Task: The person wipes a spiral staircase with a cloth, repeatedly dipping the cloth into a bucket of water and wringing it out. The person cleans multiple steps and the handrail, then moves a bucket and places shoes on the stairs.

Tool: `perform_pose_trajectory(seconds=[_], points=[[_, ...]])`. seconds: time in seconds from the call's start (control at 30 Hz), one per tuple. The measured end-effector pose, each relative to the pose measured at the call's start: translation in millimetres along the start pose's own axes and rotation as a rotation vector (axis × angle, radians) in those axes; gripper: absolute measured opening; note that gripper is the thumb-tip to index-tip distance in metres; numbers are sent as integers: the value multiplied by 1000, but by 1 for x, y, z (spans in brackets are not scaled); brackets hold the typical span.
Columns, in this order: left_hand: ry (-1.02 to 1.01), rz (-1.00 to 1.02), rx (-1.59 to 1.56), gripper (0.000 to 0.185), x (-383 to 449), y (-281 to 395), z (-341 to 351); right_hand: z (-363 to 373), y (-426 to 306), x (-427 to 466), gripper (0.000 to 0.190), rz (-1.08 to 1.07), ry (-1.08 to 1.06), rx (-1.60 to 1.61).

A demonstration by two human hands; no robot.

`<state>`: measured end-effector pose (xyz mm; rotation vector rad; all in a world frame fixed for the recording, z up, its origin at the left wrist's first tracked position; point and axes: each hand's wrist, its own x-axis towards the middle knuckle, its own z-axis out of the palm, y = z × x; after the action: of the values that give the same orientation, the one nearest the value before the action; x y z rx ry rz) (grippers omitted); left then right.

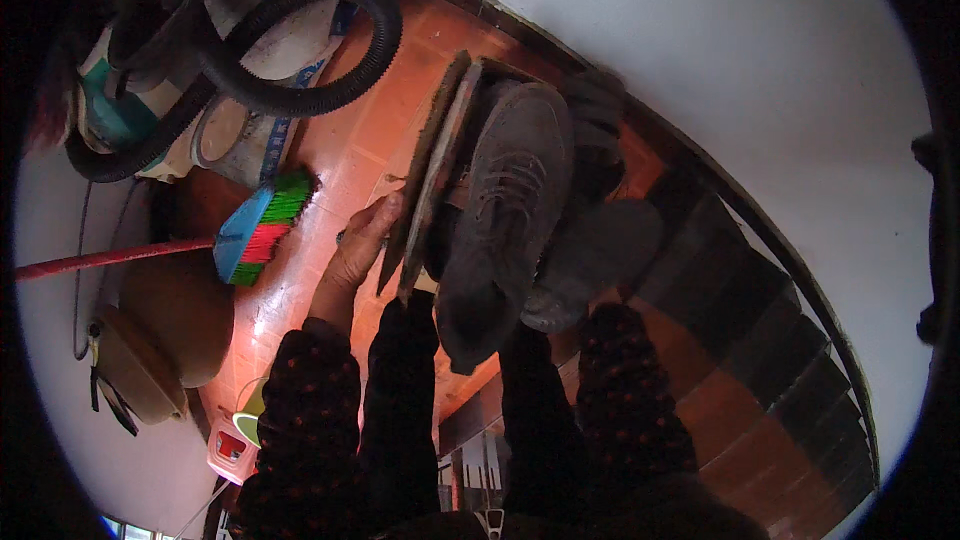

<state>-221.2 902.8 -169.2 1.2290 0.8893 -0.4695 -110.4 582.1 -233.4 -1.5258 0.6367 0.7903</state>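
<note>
A dark lace-up shoe (517,180) lies on top of other dark shoes in front of me, toe away from me. Left of it, flat worn boards (439,165) stand on edge, perhaps flaps of an opened box. My left hand (364,240) rests its fingers and thumb against the outer board. To the right is another dark shoe (600,262), in shadow near the end of my right sleeve. My right hand cannot be made out there. Dark striped footwear (596,120) is beyond, close to the wall.
A broom with green and red bristles (277,229) is at the left on the orange tiled floor (360,127). Behind it are a black corrugated hose (315,97) and sacks. A pink container (231,450) stands lower left. A white wall (750,75) curves along the right.
</note>
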Motion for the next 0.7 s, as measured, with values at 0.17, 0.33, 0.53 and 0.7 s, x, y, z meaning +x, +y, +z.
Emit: perform_pose_trajectory(seconds=[0.17, 0.33, 0.53, 0.7], points=[[-203, 266, 348, 44, 7, 47, -11, -5, 32, 12, 27, -82, -40, -182], [-64, -44, 290, 55, 16, 61, -24, -12, 76, 49, 27, -203, -30, -361], [4, 128, 570, 44, 37, 58, -46, -3, 73, 33, 26, -305, -70, -411], [-20, 216, 791, 37, 6, 79, -26, -20, 64, -28, 26, -434, -21, -362]])
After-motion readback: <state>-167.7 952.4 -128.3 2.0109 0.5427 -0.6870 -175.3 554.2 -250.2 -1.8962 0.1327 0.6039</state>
